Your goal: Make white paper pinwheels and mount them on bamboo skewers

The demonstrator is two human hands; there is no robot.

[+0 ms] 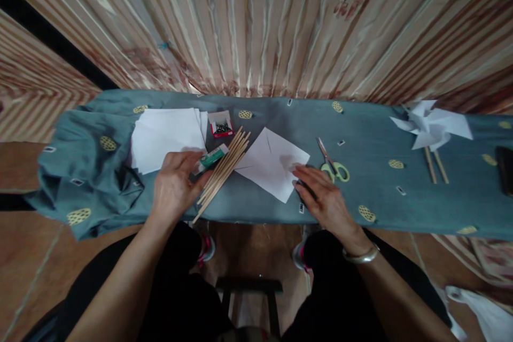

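My left hand (176, 181) has its thumb and fingers around the near end of a green-and-white glue stick (213, 156). The glue stick lies against a bundle of thin wooden sticks (225, 168). Right of the sticks is a square white sheet of paper (272, 163), turned cornerwise, with short lines running in from two corners. My right hand (323, 192) is open, fingers stretched out at the sheet's right edge. Beyond those fingers lie green-handled scissors (334, 165), their blades pointing away from me. A stack of white paper (168, 136) sits beyond my left hand.
A small red-and-white box (220, 124) of dark metal bits stands behind the sticks. White paper pinwheels (432, 125) on wooden sticks lie at the right. A dark object (505, 170) is at the right edge. Patterned green cloth (372, 181) covers the narrow table; a curtain (256, 26) hangs behind.
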